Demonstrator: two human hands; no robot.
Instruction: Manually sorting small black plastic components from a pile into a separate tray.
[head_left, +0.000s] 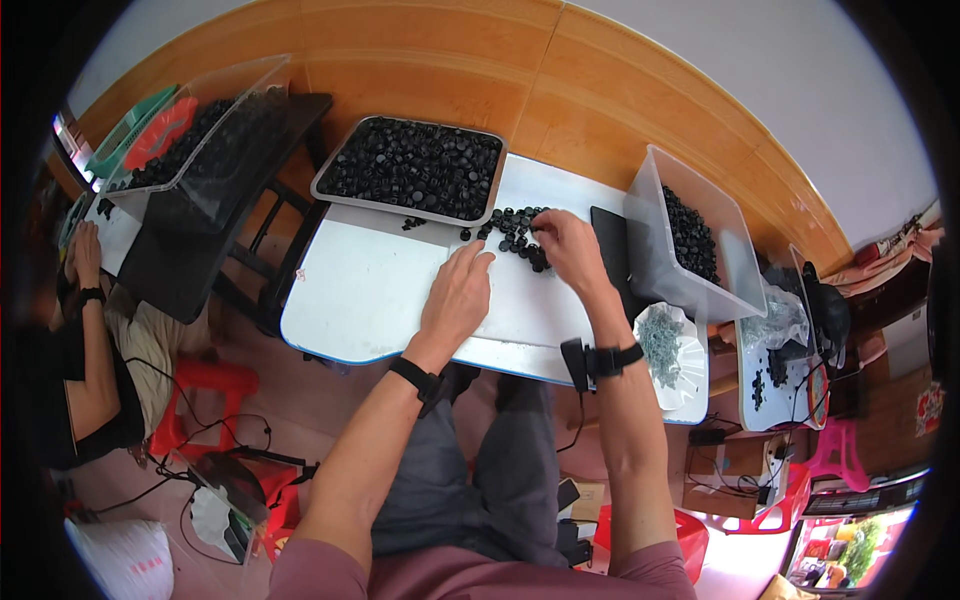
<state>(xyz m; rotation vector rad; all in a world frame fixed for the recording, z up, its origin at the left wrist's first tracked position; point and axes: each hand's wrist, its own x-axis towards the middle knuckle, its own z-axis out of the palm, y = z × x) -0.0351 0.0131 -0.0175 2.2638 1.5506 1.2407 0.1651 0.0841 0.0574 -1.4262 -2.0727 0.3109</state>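
Right hand (570,246) at small black parts (515,243), left hand (459,293) beside them, cannot tell if either grips

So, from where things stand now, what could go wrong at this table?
The loose black parts lie right by the left hand and right hand; a careless sweep could scatter them. They also sit close to the filled tray, so pieces might get mixed. The white dish of greyish pieces stands near the edge of the table, beside the right forearm; a bump could spill it.
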